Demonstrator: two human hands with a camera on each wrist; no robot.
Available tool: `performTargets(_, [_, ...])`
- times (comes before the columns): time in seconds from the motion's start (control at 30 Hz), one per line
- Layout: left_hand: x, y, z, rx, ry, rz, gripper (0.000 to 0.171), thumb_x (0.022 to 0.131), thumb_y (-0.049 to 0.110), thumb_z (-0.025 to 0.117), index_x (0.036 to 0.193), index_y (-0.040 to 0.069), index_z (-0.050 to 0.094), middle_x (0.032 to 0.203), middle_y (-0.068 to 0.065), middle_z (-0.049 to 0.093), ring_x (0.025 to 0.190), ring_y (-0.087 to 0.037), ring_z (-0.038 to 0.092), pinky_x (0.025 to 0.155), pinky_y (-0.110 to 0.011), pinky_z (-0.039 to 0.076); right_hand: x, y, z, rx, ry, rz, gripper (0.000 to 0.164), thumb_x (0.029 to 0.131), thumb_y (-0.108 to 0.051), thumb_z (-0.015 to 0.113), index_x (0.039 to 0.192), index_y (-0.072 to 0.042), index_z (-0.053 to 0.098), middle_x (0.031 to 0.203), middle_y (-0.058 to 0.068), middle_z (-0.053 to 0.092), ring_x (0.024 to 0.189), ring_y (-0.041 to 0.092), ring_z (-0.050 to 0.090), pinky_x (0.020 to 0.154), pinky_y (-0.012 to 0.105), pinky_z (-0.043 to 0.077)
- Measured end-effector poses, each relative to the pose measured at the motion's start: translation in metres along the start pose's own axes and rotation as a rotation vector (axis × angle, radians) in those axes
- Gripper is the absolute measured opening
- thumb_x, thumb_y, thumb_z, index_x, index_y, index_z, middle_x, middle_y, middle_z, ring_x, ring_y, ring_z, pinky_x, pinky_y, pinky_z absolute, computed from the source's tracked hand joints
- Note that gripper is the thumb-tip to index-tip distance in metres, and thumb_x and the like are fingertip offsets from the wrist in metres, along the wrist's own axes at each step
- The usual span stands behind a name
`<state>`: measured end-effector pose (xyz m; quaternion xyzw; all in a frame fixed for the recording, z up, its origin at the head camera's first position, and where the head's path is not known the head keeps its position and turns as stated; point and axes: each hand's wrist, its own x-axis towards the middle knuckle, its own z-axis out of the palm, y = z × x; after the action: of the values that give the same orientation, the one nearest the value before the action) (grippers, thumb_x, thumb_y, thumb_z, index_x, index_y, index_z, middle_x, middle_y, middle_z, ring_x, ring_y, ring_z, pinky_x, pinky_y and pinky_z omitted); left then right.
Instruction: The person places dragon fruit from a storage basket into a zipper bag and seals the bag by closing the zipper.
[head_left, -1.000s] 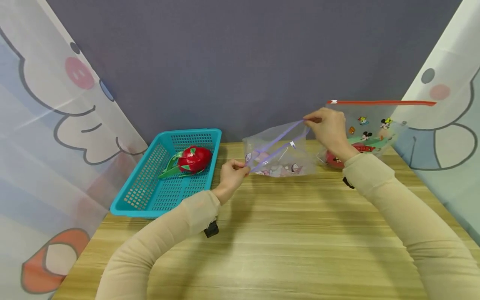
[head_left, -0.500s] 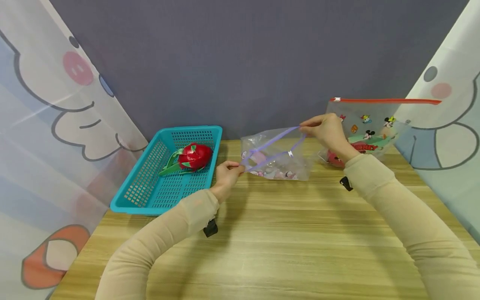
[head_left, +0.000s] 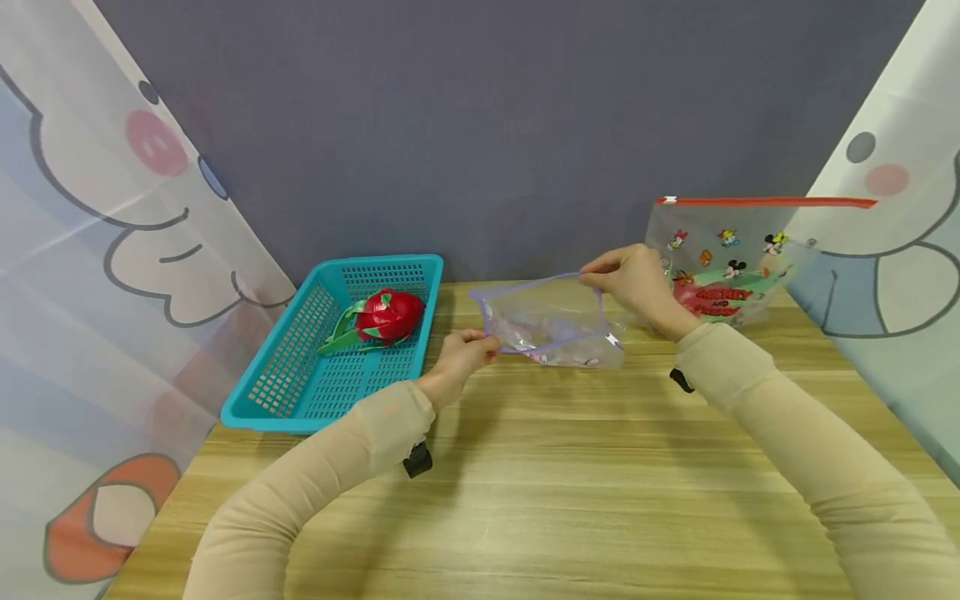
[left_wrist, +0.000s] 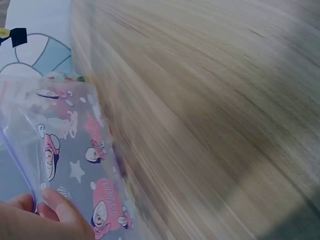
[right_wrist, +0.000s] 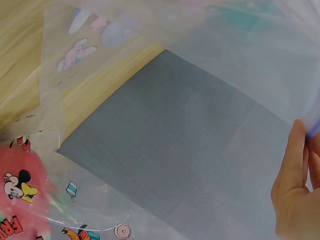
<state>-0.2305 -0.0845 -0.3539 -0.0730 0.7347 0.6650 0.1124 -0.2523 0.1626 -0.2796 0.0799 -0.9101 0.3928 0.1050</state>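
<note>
A clear zip bag with a purple rim and a white slider stands with its mouth spread wide, facing up. My left hand pinches the near left corner of the rim between thumb and fingers. At the far right part of the rim, my right hand pinches the edge from above. Pink cartoon prints on the bag show in the left wrist view. In the right wrist view, my right hand holds the purple edge at the far right.
To the left stands a blue-green plastic basket with a red toy dragon fruit in it. Behind my right hand stands a clear bag with a red zip and something red and green inside. A grey wall panel rises behind the wooden table.
The bag's mouth has opened from a narrow slit to a wide gap and tilted upward. My right hand has moved down and slightly left; my left hand stays nearly in place.
</note>
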Motion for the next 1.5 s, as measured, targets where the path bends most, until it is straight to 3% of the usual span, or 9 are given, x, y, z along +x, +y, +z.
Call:
performTargets(0.17, [-0.002,0.003,0.000,-0.032,-0.039,0.006,0.019,0.087,0.013,0.060,0.099,-0.002,0.058,0.092,-0.005,0.057,0.081,-0.014,0.058,0.079,-0.026,0.052,-0.005,-0.003,0.005,-0.023,-0.024,-0.028,0.015,0.081,-0.019,0.071,0.089,-0.008,0.074,0.086,0.011,0.071,0.068,0.017,0.063,0.056,0.025,0.045])
performTargets(0.43, [-0.008,0.009,0.002,-0.079,-0.099,0.005,0.012,0.090,0.013,0.057,0.086,0.002,0.054,0.094,-0.006,0.054,0.083,-0.015,0.056,0.091,-0.034,0.048,-0.006,-0.001,0.012,-0.090,-0.036,-0.048,0.014,0.082,-0.019,0.069,0.089,-0.008,0.074,0.086,0.012,0.071,0.068,0.020,0.063,0.055,0.028,0.044])
performTargets(0.8, [-0.013,0.017,0.009,-0.155,-0.112,0.073,0.018,0.092,0.010,0.050,0.076,0.004,0.048,0.105,-0.007,0.050,0.103,-0.022,0.054,0.093,-0.027,0.046,-0.010,0.004,0.018,-0.090,-0.045,-0.050,0.016,0.084,-0.020,0.067,0.091,-0.008,0.074,0.089,0.012,0.071,0.074,0.023,0.065,0.066,0.035,0.049])
performTargets(0.93, [-0.008,0.020,0.016,-0.230,-0.113,0.078,0.017,0.091,0.009,0.048,0.075,0.006,0.044,0.101,-0.006,0.049,0.098,-0.017,0.053,0.095,-0.028,0.045,-0.007,0.005,0.017,-0.073,0.079,-0.130,0.014,0.083,-0.016,0.068,0.090,-0.005,0.074,0.089,0.015,0.070,0.070,0.025,0.065,0.060,0.032,0.049])
performTargets(1.03, [0.002,0.028,0.025,-0.274,-0.113,0.103,0.010,0.092,0.011,0.048,0.092,0.001,0.050,0.109,-0.010,0.050,0.103,-0.019,0.052,0.100,-0.031,0.041,-0.004,0.005,0.014,-0.066,0.273,-0.249,0.011,0.081,-0.011,0.069,0.087,-0.003,0.074,0.085,0.016,0.070,0.067,0.026,0.065,0.056,0.023,0.046])
performTargets(1.17, [0.016,0.040,0.030,-0.265,-0.060,0.142,0.011,0.092,0.017,0.049,0.093,0.005,0.050,0.106,-0.006,0.051,0.098,-0.017,0.053,0.101,-0.033,0.040,-0.001,0.005,0.017,-0.056,0.498,-0.434,0.007,0.079,-0.005,0.070,0.083,-0.001,0.074,0.075,0.014,0.068,0.062,0.025,0.064,0.058,0.007,0.037])
performTargets(1.3, [0.016,0.040,0.026,-0.261,0.005,0.130,0.022,0.090,0.016,0.051,0.072,0.012,0.039,0.088,0.000,0.045,0.087,-0.015,0.050,0.099,-0.033,0.041,-0.002,0.010,0.031,-0.067,0.529,-0.531,0.006,0.078,-0.003,0.070,0.080,0.001,0.074,0.070,0.013,0.067,0.057,0.022,0.062,0.056,0.016,0.043])
performTargets(1.4, [0.013,0.035,0.023,-0.294,0.030,0.111,0.025,0.090,0.011,0.050,0.070,0.010,0.036,0.088,-0.001,0.043,0.085,-0.015,0.049,0.098,-0.035,0.042,-0.001,0.017,0.039,-0.094,0.499,-0.505,0.005,0.078,-0.003,0.070,0.080,0.000,0.074,0.070,0.012,0.067,0.056,0.022,0.062,0.054,0.031,0.047])
performTargets(1.5, [0.011,0.029,0.018,-0.312,0.053,0.107,0.020,0.089,0.008,0.051,0.072,0.008,0.040,0.093,-0.003,0.047,0.084,-0.014,0.051,0.096,-0.036,0.044,0.002,0.022,0.040,-0.105,0.470,-0.451,0.006,0.078,-0.003,0.070,0.079,0.001,0.074,0.071,0.014,0.067,0.057,0.024,0.062,0.054,0.036,0.048])
